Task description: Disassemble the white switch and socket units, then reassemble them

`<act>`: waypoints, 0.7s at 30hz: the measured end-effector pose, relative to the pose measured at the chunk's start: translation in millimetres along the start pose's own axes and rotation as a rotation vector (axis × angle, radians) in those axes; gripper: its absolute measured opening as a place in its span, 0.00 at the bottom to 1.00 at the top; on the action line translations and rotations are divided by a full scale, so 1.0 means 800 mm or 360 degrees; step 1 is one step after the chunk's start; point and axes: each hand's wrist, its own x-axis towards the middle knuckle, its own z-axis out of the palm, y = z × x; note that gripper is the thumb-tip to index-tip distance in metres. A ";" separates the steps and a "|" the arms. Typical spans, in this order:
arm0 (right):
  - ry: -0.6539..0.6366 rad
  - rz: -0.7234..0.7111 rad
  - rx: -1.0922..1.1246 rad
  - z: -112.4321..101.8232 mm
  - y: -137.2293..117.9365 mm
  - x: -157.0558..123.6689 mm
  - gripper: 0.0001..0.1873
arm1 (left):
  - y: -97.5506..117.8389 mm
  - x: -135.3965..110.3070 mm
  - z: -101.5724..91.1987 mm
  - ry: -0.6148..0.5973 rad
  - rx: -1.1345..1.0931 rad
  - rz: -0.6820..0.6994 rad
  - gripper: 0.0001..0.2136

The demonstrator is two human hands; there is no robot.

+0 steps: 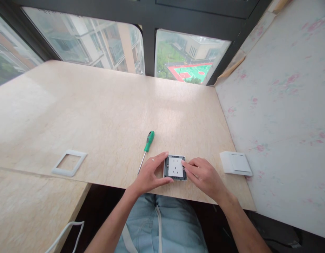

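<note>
A wall socket (175, 167) with a white face and a dark grey surround, its cover frame off, lies face up near the front edge of the ledge. My left hand (151, 173) grips it from the left, index finger at the top corner and thumb along the lower edge. From the right, my right hand (203, 174) has its thumb and fingers pinched together at the socket's right edge. What sits between those fingertips is too small to make out. Behind my left hand lies a screwdriver (149, 140) with a green handle, its shaft tip partly hidden.
On the ledge (112, 105), a white cover frame (69, 163) lies to the left. A white wall switch (236, 163) stands at the right by the flowered wall (283, 116). Windows line the back. A white cable (67, 228) hangs at lower left.
</note>
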 end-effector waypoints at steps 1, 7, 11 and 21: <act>0.0009 0.0006 0.0006 0.000 0.000 0.000 0.13 | 0.000 0.000 0.000 -0.0001 0.0004 0.0003 0.41; 0.0025 0.0007 0.0052 -0.003 -0.006 0.000 0.14 | -0.001 0.000 0.001 -0.0008 0.0023 0.0014 0.41; 0.0073 -0.0051 0.0077 -0.004 -0.009 -0.002 0.12 | 0.000 0.001 0.001 -0.0010 0.0019 0.0013 0.41; 0.0138 -0.0027 0.0044 -0.003 -0.007 0.002 0.09 | 0.002 0.001 0.000 -0.0032 0.0012 -0.0023 0.41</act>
